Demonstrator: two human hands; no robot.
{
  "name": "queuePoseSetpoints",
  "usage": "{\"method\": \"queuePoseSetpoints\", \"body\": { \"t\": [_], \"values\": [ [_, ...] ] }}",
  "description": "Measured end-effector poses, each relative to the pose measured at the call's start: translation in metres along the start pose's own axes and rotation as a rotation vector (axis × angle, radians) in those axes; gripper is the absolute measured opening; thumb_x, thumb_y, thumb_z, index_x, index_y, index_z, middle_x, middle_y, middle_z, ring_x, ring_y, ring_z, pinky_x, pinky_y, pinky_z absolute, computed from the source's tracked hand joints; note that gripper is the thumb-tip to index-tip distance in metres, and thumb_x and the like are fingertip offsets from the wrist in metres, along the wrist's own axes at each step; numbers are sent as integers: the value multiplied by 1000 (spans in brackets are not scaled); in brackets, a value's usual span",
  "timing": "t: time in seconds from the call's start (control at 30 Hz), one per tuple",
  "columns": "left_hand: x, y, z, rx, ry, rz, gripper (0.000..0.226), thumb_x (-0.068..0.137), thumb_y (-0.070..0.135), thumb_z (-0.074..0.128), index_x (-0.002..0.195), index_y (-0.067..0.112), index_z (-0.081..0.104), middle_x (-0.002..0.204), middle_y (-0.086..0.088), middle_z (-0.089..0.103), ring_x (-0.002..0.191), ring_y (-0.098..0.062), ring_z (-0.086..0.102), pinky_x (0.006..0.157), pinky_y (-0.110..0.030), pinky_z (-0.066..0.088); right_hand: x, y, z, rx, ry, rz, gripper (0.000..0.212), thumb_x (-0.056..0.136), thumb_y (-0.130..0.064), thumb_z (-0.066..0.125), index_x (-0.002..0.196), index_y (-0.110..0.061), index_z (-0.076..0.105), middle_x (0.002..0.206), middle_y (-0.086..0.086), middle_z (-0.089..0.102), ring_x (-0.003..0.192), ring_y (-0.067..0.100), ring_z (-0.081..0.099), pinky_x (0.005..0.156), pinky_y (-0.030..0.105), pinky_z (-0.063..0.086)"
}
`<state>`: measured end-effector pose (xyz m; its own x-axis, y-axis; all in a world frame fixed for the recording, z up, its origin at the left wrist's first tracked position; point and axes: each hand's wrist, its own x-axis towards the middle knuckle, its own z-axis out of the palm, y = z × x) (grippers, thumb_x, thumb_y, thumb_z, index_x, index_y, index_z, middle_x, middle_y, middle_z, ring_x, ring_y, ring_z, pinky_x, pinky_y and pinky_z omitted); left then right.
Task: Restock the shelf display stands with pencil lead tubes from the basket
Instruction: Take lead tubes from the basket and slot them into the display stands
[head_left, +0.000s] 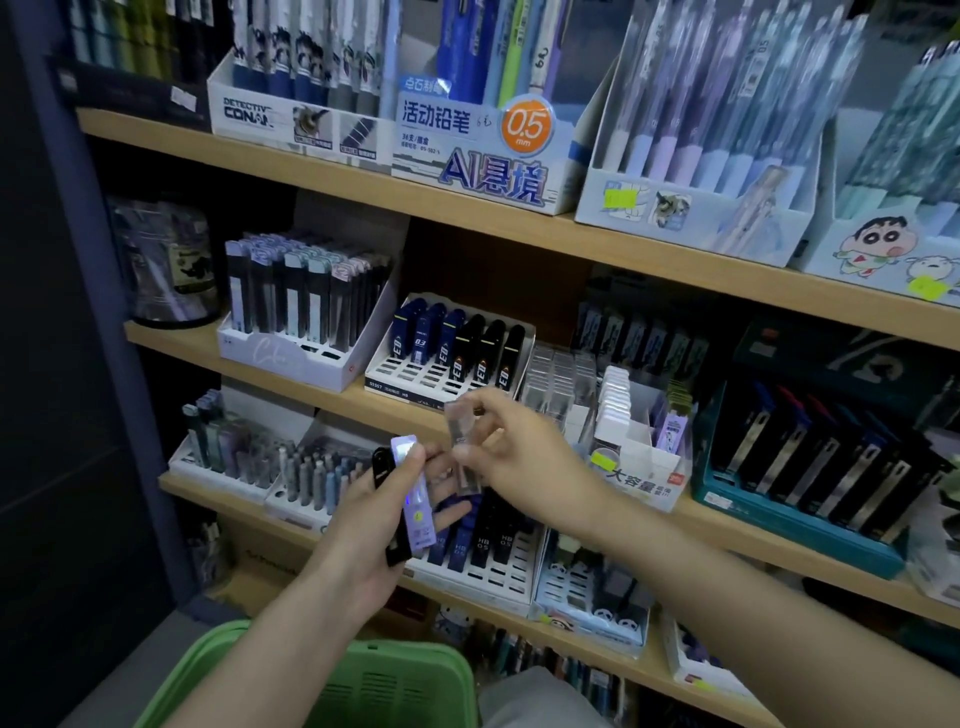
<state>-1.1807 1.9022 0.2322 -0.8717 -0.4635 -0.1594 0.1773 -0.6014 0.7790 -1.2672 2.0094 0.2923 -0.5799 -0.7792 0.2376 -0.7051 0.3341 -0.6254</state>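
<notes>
Stationery shop, wooden shelves (311, 171) packed with card display stands. Restock looks partway: white slotted stand (415, 371) just above the hands has empty front slots. Left hand (374, 525) grips a lavender tube (415, 493) and a black tube (387, 514), flat glossy plastic. Right hand (511, 452) pinches a clear tube (460, 431), rectangular. Green perforated plastic basket (218, 670) sits below the wrists.

Head view looks down, close to shelves (291, 387)
</notes>
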Motion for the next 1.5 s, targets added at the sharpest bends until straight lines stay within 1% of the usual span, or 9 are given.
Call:
{"method": "queuePoseSetpoints", "body": {
  "t": [0.23,0.37,0.5,0.6,0.9,1.1,1.27,1.37,1.5],
  "values": [
    [6,5,-20,99,117,-37,23,94,24,54,104,8,68,65,0,59,46,-9,48,40,-18,44,14,16,-62,65,473,65,5,95,-22,53,94,-27,52,88,0,64,81,15,65,78,38,56],
    [9,3,-15,104,64,-60,25,94,25,53,102,3,61,59,1,47,38,-7,35,33,-16,30,17,38,-84,-184,591,119,13,96,-20,51,108,-15,49,76,-7,55,67,4,54,64,26,47],
    [12,0,-9,157,18,-70,28,92,30,53,101,4,57,57,2,43,38,-6,31,33,-16,26,18,54,-87,-274,532,146,14,95,-16,53,104,-19,44,72,-8,53,68,12,60,73,37,52],
    [14,-2,-6,188,-6,-75,32,91,33,54,103,4,56,57,2,42,40,-7,30,34,-16,27,25,58,-89,-293,481,137,15,94,-15,55,104,-20,45,69,-6,54,69,20,62,71,32,51],
    [19,3,-1,113,-55,-133,20,98,25,39,85,11,44,60,-3,46,39,-12,32,35,-19,27,46,78,-92,-490,261,171,6,90,-15,63,91,-14,69,87,-2,62,77,8,57,74,19,44],
    [18,2,7,100,-41,-114,23,101,16,34,104,4,53,63,-3,52,43,-11,42,43,-22,37,48,71,-89,-560,225,175,18,84,-8,68,74,-21,62,74,-6,61,79,14,63,73,31,53],
    [14,2,12,114,-25,-66,17,99,19,44,99,6,56,72,-5,58,51,-13,53,48,-23,49,40,49,-80,-715,314,125,16,92,-11,56,106,-13,61,104,4,59,101,23,57,83,37,49],
    [12,2,15,94,-22,-52,16,97,22,47,95,8,57,71,-3,58,51,-13,52,47,-22,48,25,20,-63,-495,394,-53,12,94,-15,52,106,-17,57,96,-10,48,88,5,53,77,17,46],
    [9,2,16,145,-54,-27,19,95,28,52,99,11,61,69,0,55,50,-10,47,46,-21,39,7,-5,-30,-233,38,-7,36,86,-30,66,120,-25,54,99,-17,51,76,-3,55,68,5,44]
  ]
}}
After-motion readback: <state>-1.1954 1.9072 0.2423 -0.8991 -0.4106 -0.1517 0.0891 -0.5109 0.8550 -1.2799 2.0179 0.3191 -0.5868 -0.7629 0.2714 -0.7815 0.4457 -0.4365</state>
